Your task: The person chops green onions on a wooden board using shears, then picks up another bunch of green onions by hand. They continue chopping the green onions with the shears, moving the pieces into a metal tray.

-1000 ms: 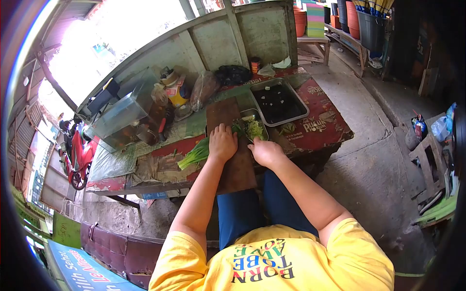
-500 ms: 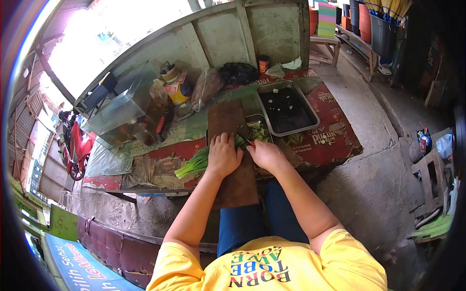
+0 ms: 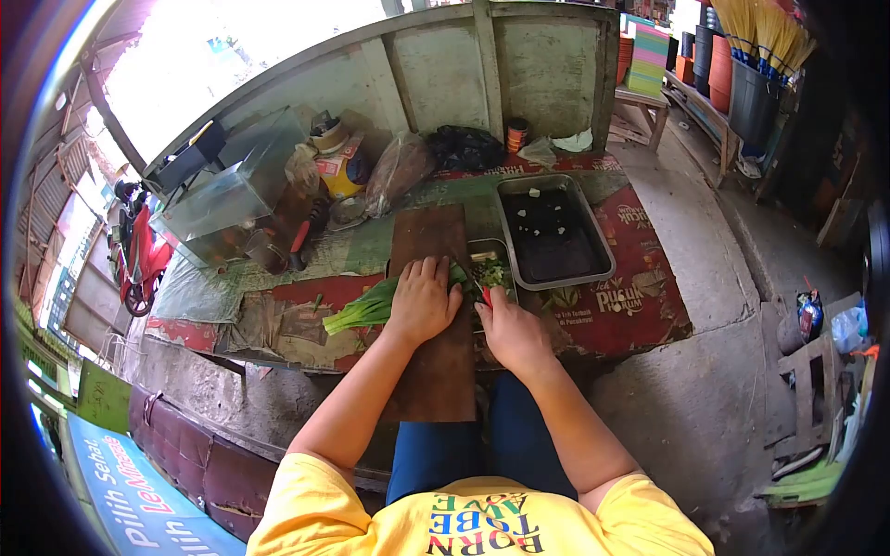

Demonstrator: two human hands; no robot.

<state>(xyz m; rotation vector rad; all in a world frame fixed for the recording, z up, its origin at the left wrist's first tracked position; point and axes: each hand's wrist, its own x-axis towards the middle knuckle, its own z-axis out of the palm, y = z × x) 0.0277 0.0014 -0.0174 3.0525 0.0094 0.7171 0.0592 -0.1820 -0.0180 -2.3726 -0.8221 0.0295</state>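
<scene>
My left hand (image 3: 424, 301) is closed over a bunch of spring onions (image 3: 357, 312), pressing it onto a long wooden cutting board (image 3: 431, 375). The green leaves stick out to the left of the board. Beside the board's right edge, my right hand (image 3: 515, 332) grips a knife by its red handle (image 3: 487, 296); its blade is hard to make out. Chopped greens (image 3: 493, 274) lie in a small metal tray (image 3: 505, 245) just beyond my right hand, partly hidden by the board.
A larger metal tray (image 3: 607, 269) with dark contents and white bits stands to the right. At the back left are a glass tank (image 3: 218, 208), a red-handled utensil (image 3: 299, 238) and plastic bags (image 3: 399, 171). A black bag (image 3: 466, 148) lies against the wooden partition (image 3: 436, 88).
The camera view has shifted slightly. My right hand has tilted and moved a little back from the left one, showing more of the red handle. My left hand keeps its hold on the spring onions.
</scene>
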